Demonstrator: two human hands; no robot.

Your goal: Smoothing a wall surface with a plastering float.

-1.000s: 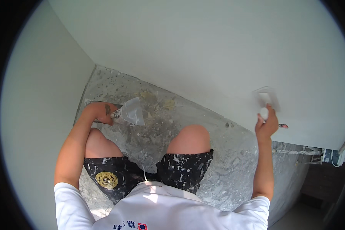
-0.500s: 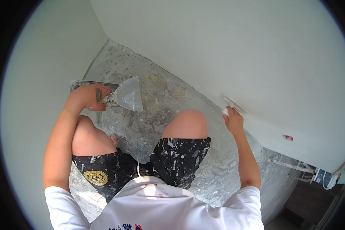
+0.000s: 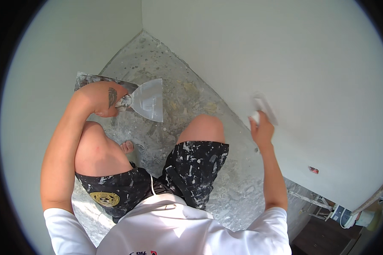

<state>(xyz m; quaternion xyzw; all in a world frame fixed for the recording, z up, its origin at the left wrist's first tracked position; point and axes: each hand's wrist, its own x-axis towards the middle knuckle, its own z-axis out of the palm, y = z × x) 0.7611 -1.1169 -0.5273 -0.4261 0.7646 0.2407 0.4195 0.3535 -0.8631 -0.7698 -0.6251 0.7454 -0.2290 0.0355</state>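
Note:
My left hand is closed round the handle of a wide putty knife, its pale fan-shaped blade pointing right over the floor. A dark, plaster-smeared flat board shows behind that hand; whether the same fingers also hold it cannot be made out. On the right, my right hand grips the white handle of a plastering trowel. The trowel's blade is blurred by motion and lies against or very close to the pale wall, above the floor joint.
Two pale walls meet in a corner at the far side. The grey concrete floor is spattered with plaster. A small reddish wall opening sits low on the right wall. Beyond the wall's end are a ladder and a white bucket.
The trowel in my right hand has moved slightly along the wall and its blade has turned more upright. My left hand with the putty knife has shifted slightly farther away. The view has turned a little.

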